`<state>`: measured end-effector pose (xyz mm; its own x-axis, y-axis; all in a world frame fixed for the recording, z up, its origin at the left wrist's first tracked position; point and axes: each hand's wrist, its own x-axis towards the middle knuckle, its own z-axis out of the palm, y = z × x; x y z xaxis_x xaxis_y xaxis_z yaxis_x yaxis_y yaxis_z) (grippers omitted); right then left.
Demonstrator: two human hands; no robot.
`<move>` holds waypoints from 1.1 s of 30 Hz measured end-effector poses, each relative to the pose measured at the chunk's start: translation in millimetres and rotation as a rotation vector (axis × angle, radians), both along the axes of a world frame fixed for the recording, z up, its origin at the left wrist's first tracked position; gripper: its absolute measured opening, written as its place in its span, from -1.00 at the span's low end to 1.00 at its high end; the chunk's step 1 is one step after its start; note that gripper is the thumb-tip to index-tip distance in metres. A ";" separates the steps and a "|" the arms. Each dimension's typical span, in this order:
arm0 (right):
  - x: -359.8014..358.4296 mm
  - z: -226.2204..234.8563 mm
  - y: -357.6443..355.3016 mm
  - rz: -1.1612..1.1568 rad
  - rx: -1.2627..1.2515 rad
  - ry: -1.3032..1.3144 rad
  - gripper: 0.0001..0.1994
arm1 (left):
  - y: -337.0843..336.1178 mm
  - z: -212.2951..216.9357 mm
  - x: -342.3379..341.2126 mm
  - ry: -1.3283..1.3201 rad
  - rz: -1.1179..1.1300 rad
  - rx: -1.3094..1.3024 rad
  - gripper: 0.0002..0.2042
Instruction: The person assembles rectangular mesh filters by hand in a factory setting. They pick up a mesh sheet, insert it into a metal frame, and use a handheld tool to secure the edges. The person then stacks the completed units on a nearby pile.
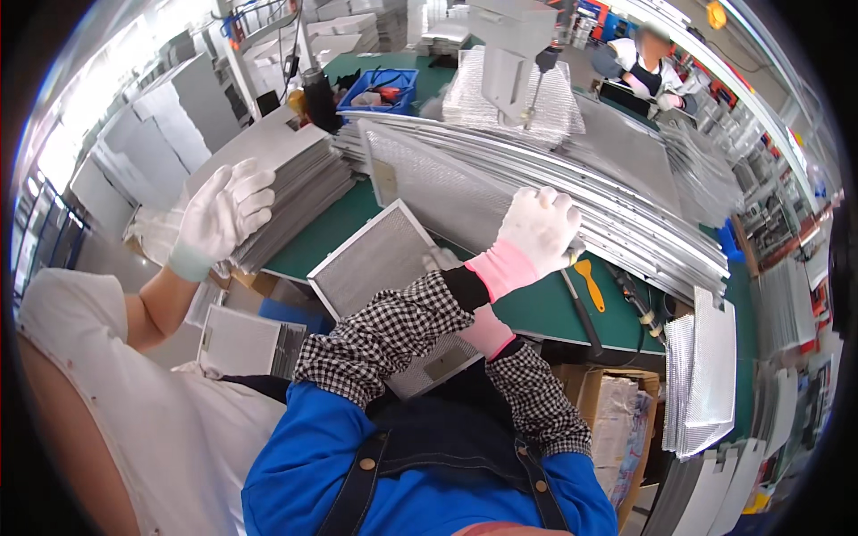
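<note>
My arms cross in front of me, the left forearm above the right. My left hand (pixel 534 234), in a white glove with a pink cuff, is closed with curled fingers above the green bench, beside stacked metal strips (pixel 626 210). What it grips, if anything, is hidden. Below it lie a black-handled tool (pixel 585 317) with a thin metal shaft and an orange scraper (pixel 590 286). My right hand (pixel 441 260), mostly hidden behind the left forearm, has its gloved fingers at the edge of a framed mesh panel (pixel 371 255). That panel is tilted across the bench's near edge.
At left, a co-worker's gloved hand (pixel 223 214) is raised beside stacked panels (pixel 299 192). A larger mesh panel (pixel 438 183) leans on the strips. A corded power driver (pixel 636 304) lies at right, near bent mesh sheets (pixel 706 375). Behind stand a machine (pixel 509 54) and blue basket (pixel 384 89).
</note>
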<state>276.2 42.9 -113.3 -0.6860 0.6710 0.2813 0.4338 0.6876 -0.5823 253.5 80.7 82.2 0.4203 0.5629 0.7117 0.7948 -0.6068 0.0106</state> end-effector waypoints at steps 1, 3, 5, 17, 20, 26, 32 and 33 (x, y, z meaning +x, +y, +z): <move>0.0 -0.6 -4.0 0.047 -0.014 0.007 -0.41 | -1.9 0.8 -0.7 0.009 -0.014 -0.040 -0.59; 4.0 3.8 -11.2 0.102 0.020 0.017 -0.58 | -5.4 5.1 0.5 0.024 0.006 -0.018 -0.57; 11.8 18.2 -15.2 0.071 0.136 0.039 -0.80 | -7.3 19.6 8.8 0.120 0.044 -0.097 -0.53; 294.1 123.4 -18.5 -1.069 -0.016 -0.564 -0.69 | -31.9 44.9 -39.1 -0.029 -0.209 0.059 -0.64; 353.8 53.4 2.7 -1.167 0.147 -0.874 -0.72 | -28.0 29.5 -23.9 0.016 -0.255 0.048 -0.64; 345.5 35.0 13.9 -1.139 0.081 -0.752 -0.54 | -33.8 18.4 -24.4 0.058 -0.130 0.041 -0.59; 310.2 70.2 -33.9 -1.109 0.191 -0.226 -0.44 | -39.2 22.1 -21.8 0.107 -0.034 0.042 -0.57; 302.4 87.7 -41.0 -1.111 0.229 -0.123 -0.43 | -35.7 20.2 -21.4 0.116 -0.015 0.022 -0.57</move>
<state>578.6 1.9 -25.6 0.2237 0.8660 0.4472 0.9142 -0.0274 -0.4043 232.1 44.9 102.4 0.5087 0.5406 0.6700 0.7809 -0.6175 -0.0946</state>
